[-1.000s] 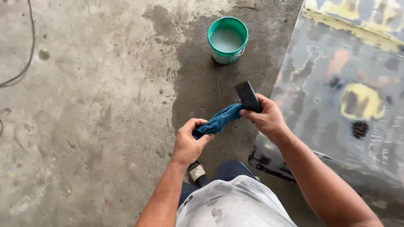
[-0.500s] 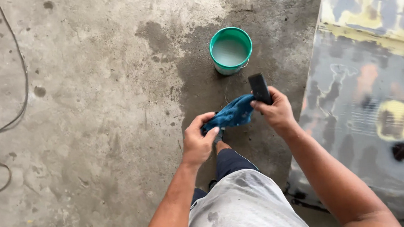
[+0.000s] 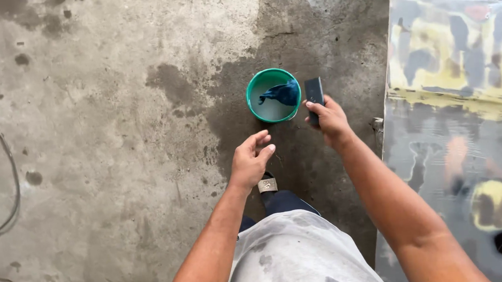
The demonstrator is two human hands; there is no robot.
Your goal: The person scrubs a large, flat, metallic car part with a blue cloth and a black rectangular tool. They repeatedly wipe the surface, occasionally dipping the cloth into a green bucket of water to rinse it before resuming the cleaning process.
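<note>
panel (image 3: 460, 142) cut off right, cable (image 3: 9, 178) cut off left, block (image 3: 314, 94) partly hidden by grip

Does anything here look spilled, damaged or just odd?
Yes. The concrete floor has a dark, wet-looking patch around the green bucket, as if water splashed out. A blue rag lies in the bucket. The panel on the right is blotchy, with yellow and grey patches showing through. The right hand grips a dark block.

Dark sanding block (image 3: 314, 96) upright (held), blue cloth (image 3: 283, 92) inside green bucket (image 3: 254, 96)

Blue cloth (image 3: 283, 92) now in green bucket (image 3: 255, 92), both hands off it, left hand (image 3: 251, 160) empty
</note>
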